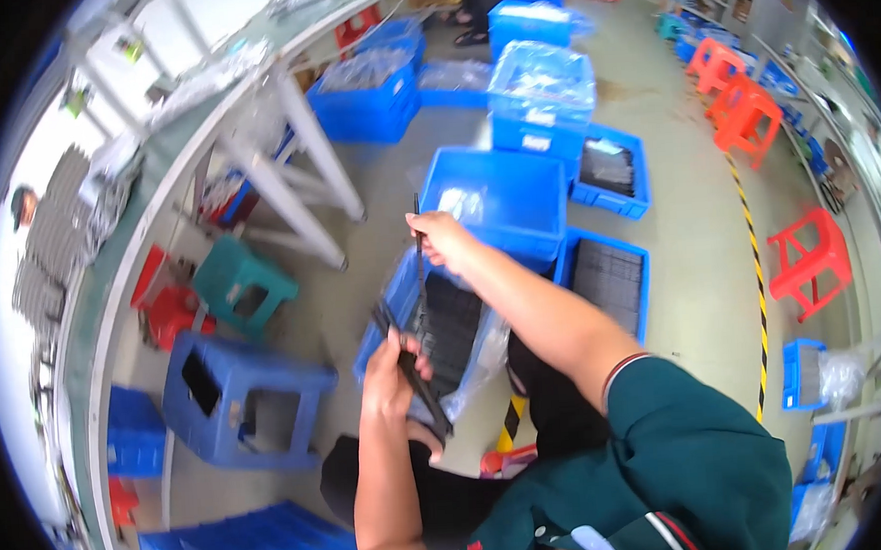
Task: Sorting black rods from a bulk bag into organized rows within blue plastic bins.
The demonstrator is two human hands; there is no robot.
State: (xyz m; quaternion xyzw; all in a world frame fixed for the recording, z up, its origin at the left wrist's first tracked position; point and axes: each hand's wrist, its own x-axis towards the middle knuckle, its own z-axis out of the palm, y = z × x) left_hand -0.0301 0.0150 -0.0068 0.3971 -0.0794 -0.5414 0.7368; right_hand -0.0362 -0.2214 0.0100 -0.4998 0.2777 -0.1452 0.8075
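My left hand is closed round a long black bar-shaped part, which slants down to the right over my lap. Farther out, my right hand pinches a thin black strip held roughly upright. Both parts are slightly blurred, so their exact kind cannot be told. Beneath the hands is a blue bin lined with clear plastic, holding dark flat pieces in rows. Just beyond my right hand stands a larger blue crate with some clear plastic inside.
A blue stool with a black phone-like object and a teal stool stand left, beside a long workbench. Blue crates are stacked ahead. A bin of dark parts sits right. Red stools line the far right.
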